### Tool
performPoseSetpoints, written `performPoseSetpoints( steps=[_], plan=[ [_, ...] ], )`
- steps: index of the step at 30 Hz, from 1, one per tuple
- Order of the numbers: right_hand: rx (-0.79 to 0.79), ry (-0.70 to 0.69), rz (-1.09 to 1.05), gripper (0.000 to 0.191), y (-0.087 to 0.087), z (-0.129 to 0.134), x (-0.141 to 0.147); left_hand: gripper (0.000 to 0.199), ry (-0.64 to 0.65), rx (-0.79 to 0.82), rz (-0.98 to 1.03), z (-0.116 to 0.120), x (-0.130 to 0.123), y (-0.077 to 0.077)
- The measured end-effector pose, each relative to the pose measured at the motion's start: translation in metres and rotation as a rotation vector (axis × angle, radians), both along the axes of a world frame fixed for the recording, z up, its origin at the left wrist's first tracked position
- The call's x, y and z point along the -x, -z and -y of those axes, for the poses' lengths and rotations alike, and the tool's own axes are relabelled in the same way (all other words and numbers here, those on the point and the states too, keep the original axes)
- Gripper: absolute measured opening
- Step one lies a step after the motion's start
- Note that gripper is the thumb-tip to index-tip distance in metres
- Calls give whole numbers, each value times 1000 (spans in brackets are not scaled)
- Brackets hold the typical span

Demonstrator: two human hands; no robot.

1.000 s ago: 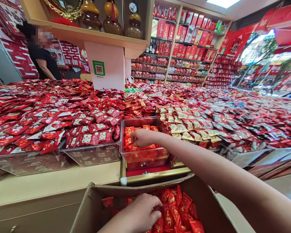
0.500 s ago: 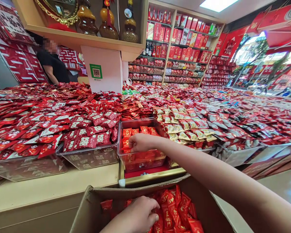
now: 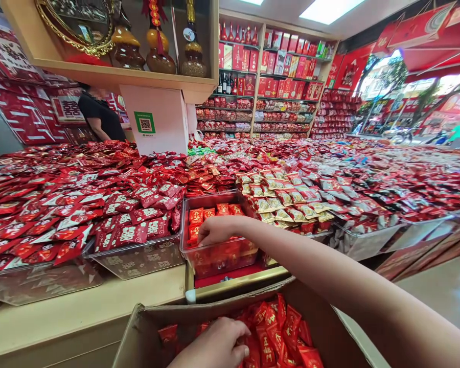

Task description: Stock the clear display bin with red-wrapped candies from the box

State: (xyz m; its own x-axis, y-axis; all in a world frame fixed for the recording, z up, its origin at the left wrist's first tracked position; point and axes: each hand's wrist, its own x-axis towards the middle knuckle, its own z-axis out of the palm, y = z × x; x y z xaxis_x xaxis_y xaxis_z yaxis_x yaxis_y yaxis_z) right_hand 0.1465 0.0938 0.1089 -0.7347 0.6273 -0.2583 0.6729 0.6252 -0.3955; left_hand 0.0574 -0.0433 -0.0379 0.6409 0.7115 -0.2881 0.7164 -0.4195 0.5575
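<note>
My right hand [image 3: 217,229] reaches into a clear plastic bin [image 3: 219,255], its fingers drawn together and pointing down at the left side. Whatever is between its fingertips is hidden. Small red wrapped packets [image 3: 223,209] with gold print stand in rows along the bin's back and left. Below, my left hand [image 3: 219,341] rests palm down in an open cardboard box [image 3: 184,309], thumb and forefinger apart. Loose red packets [image 3: 273,335] with gold lettering lie in the box, beside and under that hand.
Bins heaped with dark red packets [image 3: 132,225] and cream-gold packets [image 3: 281,199] flank the clear bin. A cream counter [image 3: 80,306] runs along the front left. A display shelf [image 3: 157,79] overhangs a white post with a QR sign [image 3: 144,122]. A person [image 3: 99,117] stands at the back left.
The head view has shifted slightly, so the shelves and bins sit a little further left and lower. My right hand has lowered a little at the bin's left side. My left hand stays in the box.
</note>
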Motion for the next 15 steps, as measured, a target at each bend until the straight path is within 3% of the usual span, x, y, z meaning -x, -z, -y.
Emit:
performPoseSetpoints(
  steps=[5,10,11,13,15],
  plan=[
    [-26,9,-15,29,-4,3,-7,28,18,-7,-48,-2,-2,-8],
    [-177,109,-328,27,-22,41,-30,25,15,51,-198,-13,15,-16],
    [-147,75,-372,25,-23,52,-37,24,9,70,-242,-16,20,-15],
    [93,-77,-353,23,-14,74,-51,19,-1,115,-337,-22,29,-11],
    [360,-213,-176,20,15,93,-60,12,-17,163,-423,-27,34,-3]
  ],
)
